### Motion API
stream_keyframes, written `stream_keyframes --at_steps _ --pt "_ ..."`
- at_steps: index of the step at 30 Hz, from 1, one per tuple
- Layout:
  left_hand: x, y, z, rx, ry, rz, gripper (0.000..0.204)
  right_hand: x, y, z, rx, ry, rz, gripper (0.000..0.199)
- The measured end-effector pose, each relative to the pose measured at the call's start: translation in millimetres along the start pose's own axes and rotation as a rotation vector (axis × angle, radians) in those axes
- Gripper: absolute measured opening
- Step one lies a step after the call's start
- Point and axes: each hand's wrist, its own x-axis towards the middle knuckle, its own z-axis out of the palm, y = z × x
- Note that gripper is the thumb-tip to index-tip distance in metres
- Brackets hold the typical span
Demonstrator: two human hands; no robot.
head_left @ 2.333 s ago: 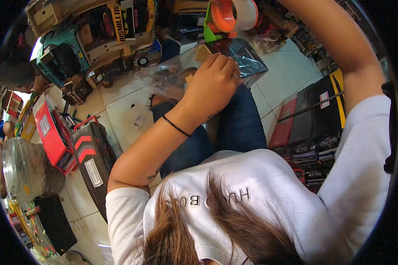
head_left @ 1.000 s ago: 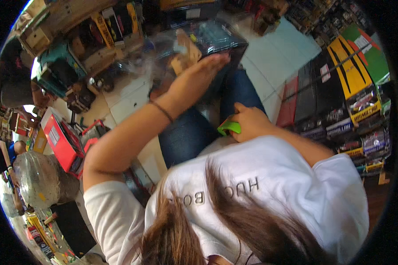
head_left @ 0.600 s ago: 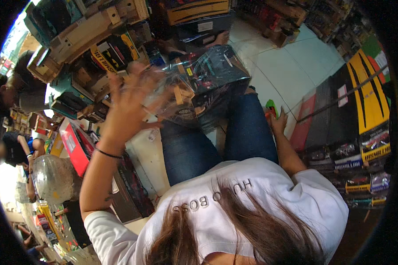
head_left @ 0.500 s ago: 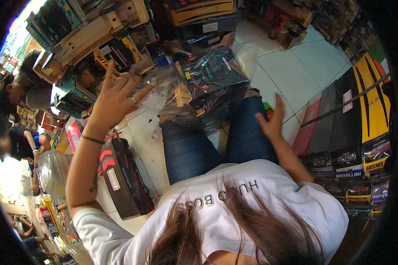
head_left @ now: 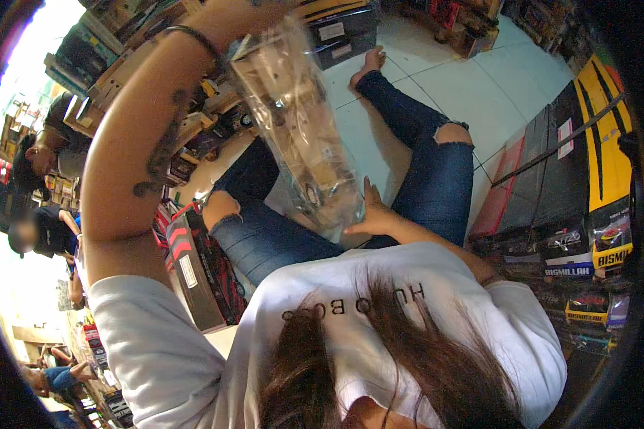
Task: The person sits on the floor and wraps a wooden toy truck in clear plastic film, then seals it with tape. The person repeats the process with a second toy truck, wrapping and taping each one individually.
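Observation:
A box in clear plastic wrap (head_left: pixel 293 114) stands tilted between my thighs, its brown wood-like side facing up at me. My left arm is raised and bent, and my left hand (head_left: pixel 254 13) is at the box's far upper end. The top edge of the picture cuts off its fingers, so its grip does not show. Beside the near lower end of the box is my right hand (head_left: pixel 379 216), thumb and fingers spread apart against or just beside the plastic. Loose, shiny film hangs around the box's lower end.
At the right stands a stack of large black and yellow boxes (head_left: pixel 544 171) bound with a strap. A dark box with red stripes (head_left: pixel 192 268) lies by my left leg. Wooden crates (head_left: pixel 122 79) and other boxes line the far left. Other people (head_left: pixel 46 232) are at the left.
The wrapped box has tipped, from lying across my knees with its dark printed face up. My left hand has moved up and away; my right hand has come in to the box's lower end. My knees have spread.

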Motion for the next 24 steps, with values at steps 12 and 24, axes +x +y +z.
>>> stream_keyframes --at_steps 12,24 --pt "-77.6 -4.5 -24.7 -0.234 0.13 0.135 0.025 -33.8 -26.7 -21.4 0.193 0.343 -0.266 0.091" --pt "-193.6 44.7 78.8 -1.507 0.072 -1.411 0.03 23.0 12.6 -249.1 0.515 1.032 -0.402 0.025"
